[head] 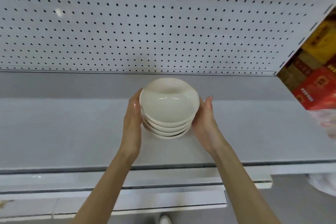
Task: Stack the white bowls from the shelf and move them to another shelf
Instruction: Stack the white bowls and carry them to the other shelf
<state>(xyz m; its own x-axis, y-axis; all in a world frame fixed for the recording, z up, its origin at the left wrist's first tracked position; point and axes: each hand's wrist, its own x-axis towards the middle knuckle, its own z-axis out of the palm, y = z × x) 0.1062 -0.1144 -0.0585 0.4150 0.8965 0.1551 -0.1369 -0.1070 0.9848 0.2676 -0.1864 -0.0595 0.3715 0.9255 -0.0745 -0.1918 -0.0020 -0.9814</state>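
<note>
Stack of white bowls (169,109) at a shelf (72,132).
Clasped from both sides, left hand (133,116) and right hand (205,122) each curled round it; red boxes (312,87) beyond right hand.

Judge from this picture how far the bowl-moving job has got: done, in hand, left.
Done: the glossy white ceramic bowls sit nested in one stack. In hand: the left hand and right hand clasp its sides over the white metal shelf. Left: setting it down and letting go; whether this is the destination shelf cannot be told.
</note>
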